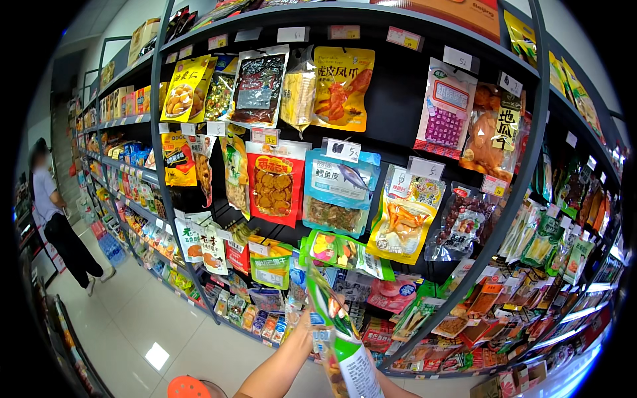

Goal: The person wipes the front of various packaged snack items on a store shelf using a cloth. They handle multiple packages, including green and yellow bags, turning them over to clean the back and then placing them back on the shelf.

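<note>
A green and white plastic snack bag (348, 343) stands tilted in front of me at the bottom centre, with writing on its white back panel. My left hand (307, 326) reaches up to its left edge and holds it; the fingers are mostly hidden behind the bag. My right hand is hidden behind the bag, and only part of that forearm (393, 387) shows at its lower right. Just above hangs a similar green bag with colourful pieces (343, 251), lying crooked on the rack. A blue fish-skin snack pouch (341, 194) and a yellow snack pouch (405, 214) hang above that.
Dark metal shelving (517, 199) with hanging packets and price tags fills the view ahead. An orange round stool top (186, 387) is at the bottom left, on the tiled floor (134, 318). A person (54, 214) stands in the aisle at far left. Cardboard boxes (517, 380) sit lower right.
</note>
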Tool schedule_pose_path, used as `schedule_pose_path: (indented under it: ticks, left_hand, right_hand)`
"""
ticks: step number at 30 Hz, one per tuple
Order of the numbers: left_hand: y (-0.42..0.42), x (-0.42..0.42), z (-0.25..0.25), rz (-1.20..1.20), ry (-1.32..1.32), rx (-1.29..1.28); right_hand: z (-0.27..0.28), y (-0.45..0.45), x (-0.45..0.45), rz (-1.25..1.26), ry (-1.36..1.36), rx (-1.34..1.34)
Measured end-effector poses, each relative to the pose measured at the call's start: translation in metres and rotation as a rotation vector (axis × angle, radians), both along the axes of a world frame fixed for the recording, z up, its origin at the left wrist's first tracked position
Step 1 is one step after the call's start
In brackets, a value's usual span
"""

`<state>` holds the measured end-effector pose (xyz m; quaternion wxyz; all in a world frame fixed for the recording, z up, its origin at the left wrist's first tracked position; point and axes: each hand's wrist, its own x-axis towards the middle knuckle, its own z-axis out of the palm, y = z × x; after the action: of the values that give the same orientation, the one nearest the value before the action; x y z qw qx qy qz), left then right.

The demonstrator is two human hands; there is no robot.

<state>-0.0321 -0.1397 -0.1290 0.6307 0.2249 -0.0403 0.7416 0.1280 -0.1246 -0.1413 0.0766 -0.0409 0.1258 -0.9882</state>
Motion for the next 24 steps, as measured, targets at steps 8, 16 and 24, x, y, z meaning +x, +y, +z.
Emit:
schedule_pose_path:
  ticks: [8, 16, 24]
  left_hand:
    - [-0.022, -0.017, 0.021, 0.398, 0.197, -0.344]
    - [-0.055, -0.03, 0.078, 1.083, 0.513, -0.439]
    - [-0.077, -0.044, 0.092, 1.601, 1.089, -0.524]
  right_hand:
    - [-0.025, 0.014, -0.017, -0.037, -0.136, 0.021]
    - [-0.032, 0.015, -0.02, -0.194, -0.147, 0.427]
    - [-0.028, 0.01, -0.015, -0.37, -0.086, 0.346]
